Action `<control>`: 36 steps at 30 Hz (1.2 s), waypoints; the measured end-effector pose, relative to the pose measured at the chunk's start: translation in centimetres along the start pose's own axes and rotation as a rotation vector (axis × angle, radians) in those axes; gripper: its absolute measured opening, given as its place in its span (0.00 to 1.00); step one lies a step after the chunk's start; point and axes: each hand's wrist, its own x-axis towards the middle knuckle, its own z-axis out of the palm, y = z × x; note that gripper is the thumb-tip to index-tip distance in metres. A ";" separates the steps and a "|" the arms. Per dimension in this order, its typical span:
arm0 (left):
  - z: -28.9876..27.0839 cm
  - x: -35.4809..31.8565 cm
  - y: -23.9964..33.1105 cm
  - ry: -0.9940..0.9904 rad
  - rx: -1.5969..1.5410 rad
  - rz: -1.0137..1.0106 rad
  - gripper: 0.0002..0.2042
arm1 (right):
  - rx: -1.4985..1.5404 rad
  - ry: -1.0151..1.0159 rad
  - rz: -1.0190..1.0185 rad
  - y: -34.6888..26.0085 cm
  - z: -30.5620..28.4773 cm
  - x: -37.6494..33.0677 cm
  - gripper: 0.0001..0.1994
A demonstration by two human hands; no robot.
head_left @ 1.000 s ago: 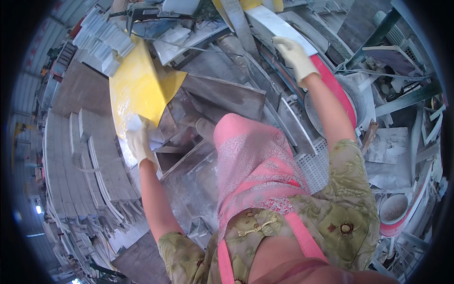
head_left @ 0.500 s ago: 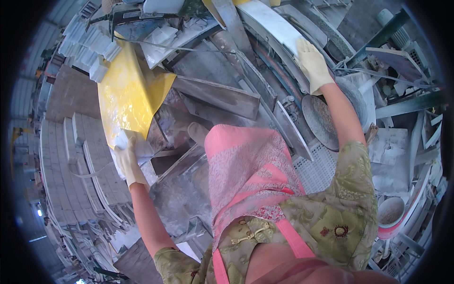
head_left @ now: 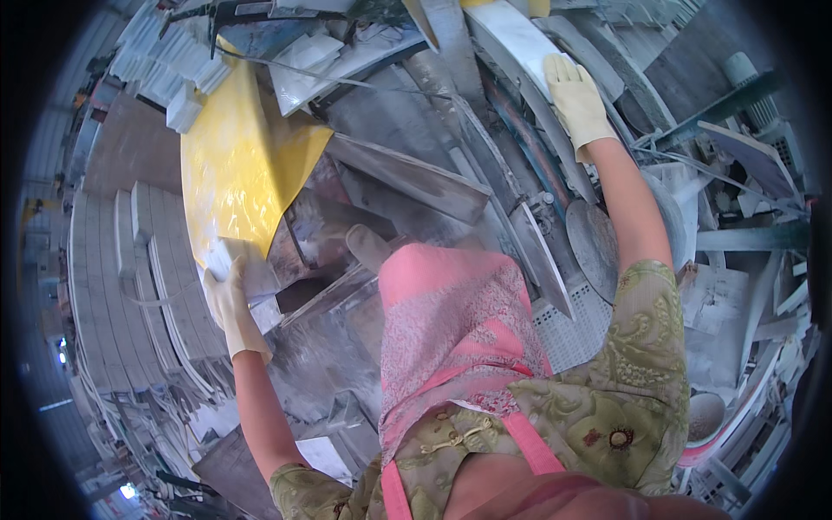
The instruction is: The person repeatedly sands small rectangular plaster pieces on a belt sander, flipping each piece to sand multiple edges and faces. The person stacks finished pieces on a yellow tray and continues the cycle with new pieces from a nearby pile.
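Observation:
My left hand [head_left: 227,299], in a pale glove, grips the near corner of a yellow glossy tile [head_left: 234,173] that stands tilted on edge at the left. My right hand [head_left: 576,100], also gloved, rests flat with fingers spread on a long white slab [head_left: 511,39] lying on the dusty machine bed at the upper right. A round saw blade [head_left: 598,238] sits just below my right forearm. A pink apron [head_left: 451,338] covers my front in the middle of the view.
Stacks of white tiles [head_left: 130,286] stand on edge along the left. Grey dusty metal rails [head_left: 407,173] and plates cross the middle. Slabs and offcuts [head_left: 745,156] lie at the right, with a pale bowl [head_left: 706,416] lower right.
The view has tilted and shifted. My left hand with the yellow tile has dropped lower and leftward in the picture; my right hand stays on the white slab.

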 end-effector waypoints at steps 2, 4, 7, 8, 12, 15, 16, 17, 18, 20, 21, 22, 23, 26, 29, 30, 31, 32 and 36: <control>-0.2 0.3 -0.3 0.016 -0.022 0.035 0.49 | -0.019 -0.018 -0.001 0.1 0.6 0.4 0.24; -0.2 0.6 -0.5 0.020 0.028 0.045 0.47 | 0.004 -0.032 -0.044 0.3 0.3 0.6 0.24; -0.3 0.3 -0.5 0.030 0.004 0.016 0.49 | 0.264 -0.177 0.170 0.4 -1.9 0.9 0.22; -0.4 0.3 -0.1 0.017 -0.022 -0.024 0.52 | 0.295 -0.207 0.162 0.7 -2.9 1.5 0.24; -1.1 -1.9 2.3 0.051 0.015 -0.050 0.41 | 0.346 -0.338 0.319 -1.2 -6.6 5.2 0.27; -1.5 -3.6 4.0 -0.019 -0.114 -0.120 0.33 | 1.221 -0.043 0.444 -8.7 -8.8 5.8 0.29; -1.5 -4.1 4.3 -0.023 -0.128 -0.154 0.32 | 1.377 -0.078 0.386 -12.0 -10.0 5.8 0.28; -1.6 -4.3 4.4 -0.011 -0.158 -0.153 0.31 | 1.653 -0.172 0.298 -15.6 -11.8 5.9 0.27; -1.7 -4.3 4.4 0.010 -0.184 -0.133 0.30 | 1.737 -0.196 0.228 -20.0 -13.6 5.7 0.26; -1.8 -4.1 4.1 0.017 -0.182 -0.119 0.31 | 1.898 -0.234 0.148 -28.3 -18.0 4.4 0.21; -1.7 -3.9 4.0 0.020 -0.142 -0.104 0.32 | 2.017 -0.346 0.286 -32.6 -20.5 3.9 0.22; -1.6 -3.6 3.8 0.019 -0.092 -0.077 0.33 | 2.053 -0.369 0.263 -35.5 -22.6 2.5 0.22; -1.6 -3.3 3.7 0.002 -0.093 -0.071 0.36 | 2.031 -0.416 0.250 -37.8 -24.5 1.4 0.23; -1.1 -2.3 3.1 -0.039 -0.185 -0.115 0.40 | 1.956 -0.403 0.316 -42.9 -28.9 -0.7 0.27; 0.3 -0.9 1.8 -0.006 -0.143 -0.071 0.41 | 2.036 -0.583 0.082 -42.4 -29.8 -1.0 0.30; 1.0 -0.1 1.2 -0.038 -0.110 -0.076 0.41 | 2.036 -0.658 -0.040 -41.9 -29.9 -1.0 0.31; 1.8 0.7 0.3 -0.034 -0.090 -0.039 0.42 | 2.034 -0.698 -0.116 -41.4 -30.1 -1.1 0.32; 2.5 1.7 -0.5 -0.008 -0.081 0.042 0.43 | 2.001 -0.705 -0.150 -40.9 -30.3 -0.8 0.33; 3.4 7.7 -3.7 -0.320 -0.160 0.524 0.28 | 2.102 -0.681 -0.099 -40.1 -30.4 -1.0 0.39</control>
